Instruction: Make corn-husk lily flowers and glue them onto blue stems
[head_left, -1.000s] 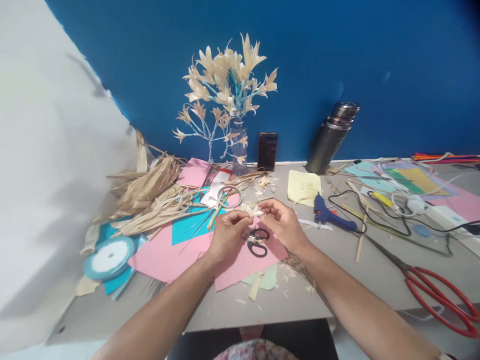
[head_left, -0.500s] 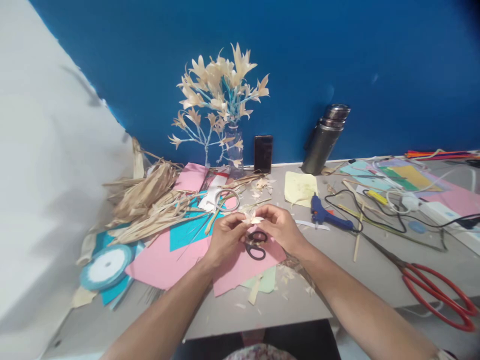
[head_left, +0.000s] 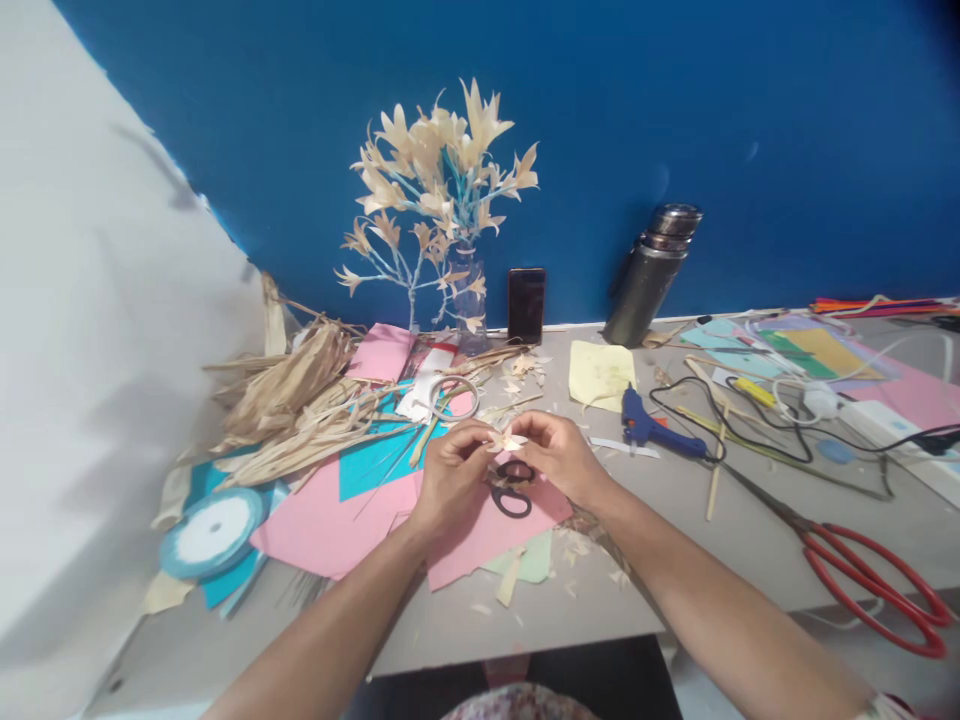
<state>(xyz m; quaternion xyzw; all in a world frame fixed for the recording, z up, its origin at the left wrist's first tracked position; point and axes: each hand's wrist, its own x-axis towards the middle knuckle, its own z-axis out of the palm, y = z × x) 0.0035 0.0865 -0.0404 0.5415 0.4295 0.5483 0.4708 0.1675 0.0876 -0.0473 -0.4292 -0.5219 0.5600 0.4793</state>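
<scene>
My left hand (head_left: 448,476) and my right hand (head_left: 559,455) meet over the table's middle, both pinching a small pale leaf flower (head_left: 508,440) between their fingertips. Just below them lie small black-handled scissors (head_left: 511,488) on a pink paper sheet (head_left: 480,525). A pile of dried straw-coloured leaves (head_left: 300,405) lies to the left of my hands.
A vase of finished leaf flowers (head_left: 442,200), a phone (head_left: 526,305) and a steel flask (head_left: 651,275) stand against the blue wall. A blue glue gun (head_left: 652,428), cables, big red-handled scissors (head_left: 874,580), ribbon spool (head_left: 210,528) and coloured papers lie around.
My hands have stayed together on the small flower, shifting slightly left as the view moved; the fingers turn the flower a little.
</scene>
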